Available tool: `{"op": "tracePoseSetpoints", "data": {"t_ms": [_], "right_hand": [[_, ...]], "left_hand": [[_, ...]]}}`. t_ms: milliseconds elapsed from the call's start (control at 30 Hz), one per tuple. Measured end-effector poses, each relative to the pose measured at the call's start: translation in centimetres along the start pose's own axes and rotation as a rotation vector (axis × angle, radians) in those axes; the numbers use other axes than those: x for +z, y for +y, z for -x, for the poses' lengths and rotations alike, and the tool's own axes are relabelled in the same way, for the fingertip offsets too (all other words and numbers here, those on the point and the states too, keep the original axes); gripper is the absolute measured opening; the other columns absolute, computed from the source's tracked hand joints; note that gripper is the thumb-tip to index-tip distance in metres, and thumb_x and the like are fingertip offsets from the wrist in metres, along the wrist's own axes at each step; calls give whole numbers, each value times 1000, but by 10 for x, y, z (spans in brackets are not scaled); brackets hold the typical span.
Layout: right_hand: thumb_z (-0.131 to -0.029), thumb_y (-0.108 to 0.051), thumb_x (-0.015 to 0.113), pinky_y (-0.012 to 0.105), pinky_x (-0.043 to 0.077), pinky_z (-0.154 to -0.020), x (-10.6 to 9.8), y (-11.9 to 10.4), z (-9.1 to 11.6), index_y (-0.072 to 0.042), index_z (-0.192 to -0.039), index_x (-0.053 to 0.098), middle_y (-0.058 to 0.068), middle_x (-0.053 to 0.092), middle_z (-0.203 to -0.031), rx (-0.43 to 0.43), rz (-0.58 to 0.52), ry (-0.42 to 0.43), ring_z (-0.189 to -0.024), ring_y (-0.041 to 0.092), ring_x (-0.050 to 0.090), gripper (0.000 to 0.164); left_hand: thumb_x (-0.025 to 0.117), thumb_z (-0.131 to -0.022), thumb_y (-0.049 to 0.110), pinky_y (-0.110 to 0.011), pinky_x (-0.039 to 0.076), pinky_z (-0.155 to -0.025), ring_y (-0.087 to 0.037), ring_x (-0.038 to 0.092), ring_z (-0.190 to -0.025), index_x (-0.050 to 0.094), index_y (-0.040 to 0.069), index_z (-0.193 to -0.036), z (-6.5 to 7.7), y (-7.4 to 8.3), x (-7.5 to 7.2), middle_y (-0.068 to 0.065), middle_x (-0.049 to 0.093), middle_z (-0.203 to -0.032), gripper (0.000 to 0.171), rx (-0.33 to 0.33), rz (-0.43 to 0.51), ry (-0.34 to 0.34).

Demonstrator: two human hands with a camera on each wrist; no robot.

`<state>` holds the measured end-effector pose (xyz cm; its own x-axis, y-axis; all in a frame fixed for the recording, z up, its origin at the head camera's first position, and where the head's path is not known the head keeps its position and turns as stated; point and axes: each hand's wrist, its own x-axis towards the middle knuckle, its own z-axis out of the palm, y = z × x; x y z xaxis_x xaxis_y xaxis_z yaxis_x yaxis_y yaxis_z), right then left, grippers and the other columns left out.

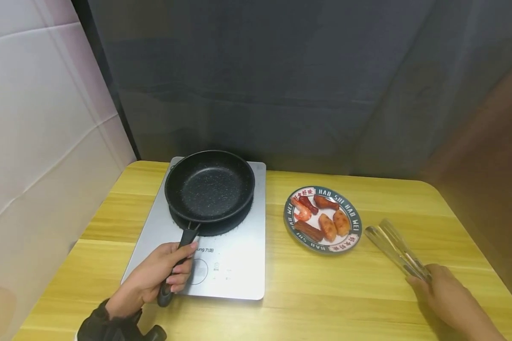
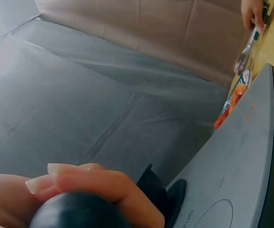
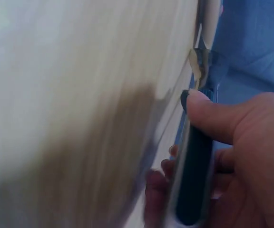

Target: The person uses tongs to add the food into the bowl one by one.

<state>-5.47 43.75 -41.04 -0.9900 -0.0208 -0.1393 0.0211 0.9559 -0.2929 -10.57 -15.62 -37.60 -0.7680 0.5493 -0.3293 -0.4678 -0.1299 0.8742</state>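
The left hand (image 1: 161,268) grips the pan handle (image 1: 188,237), the right hand (image 1: 445,294) holds tongs (image 1: 404,250) near the food (image 1: 327,227), seemingly a reach that next calls for a squeeze.

Two hands (image 1: 164,265) showed. Toward the worktop's (image 1: 315,298) left edge were one hob (image 1: 245,270) and one frying pan (image 1: 212,192); toward its right edge, one pair of tongs (image 1: 403,251); between, one plate (image 1: 355,219) with six food pieces (image 1: 327,226), including one shrimp (image 1: 301,210).
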Motion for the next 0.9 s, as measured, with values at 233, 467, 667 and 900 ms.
{"op": "tracePoseSetpoints", "data": {"t_ms": [233, 467, 667, 900], "right_hand": [[-102, -37, 44, 43, 44, -47, -12, -7, 4, 14, -114, 44, 15, 57, -86, 32, 89, 77, -66, 26, 54, 52], [-100, -37, 48, 45, 43, -48, -29, -21, 6, 11, -112, 48, 5, 53, -70, 21, 106, 92, -61, 25, 52, 50], [-99, -43, 48, 36, 35, -48, -36, -46, 4, 6, -113, 52, 2, 44, -64, 22, 93, 102, -57, 21, 43, 51], [-97, -45, 51, 30, 28, -45, -27, -78, 2, -8, -104, 54, -1, 37, -60, -25, 51, 119, -52, 16, 37, 37]], "left_hand": [[47, -102, 28, -16, 34, -39, -2, 34, -42, 41, 8, -77, 2, 2, 0, 8, 37, -57, 33, 31, -14, -21], [47, -102, 28, -16, 33, -39, -2, 34, -42, 40, 7, -80, 1, 2, 2, 8, 38, -57, 31, 33, 6, -20], [46, -103, 28, -16, 34, -39, -2, 34, -43, 39, 7, -82, 1, 3, 3, 8, 38, -58, 30, 37, -4, -17], [47, -102, 28, -16, 34, -39, -1, 33, -42, 40, 8, -78, 2, 3, 2, 8, 37, -57, 33, 18, -11, -3]]}}
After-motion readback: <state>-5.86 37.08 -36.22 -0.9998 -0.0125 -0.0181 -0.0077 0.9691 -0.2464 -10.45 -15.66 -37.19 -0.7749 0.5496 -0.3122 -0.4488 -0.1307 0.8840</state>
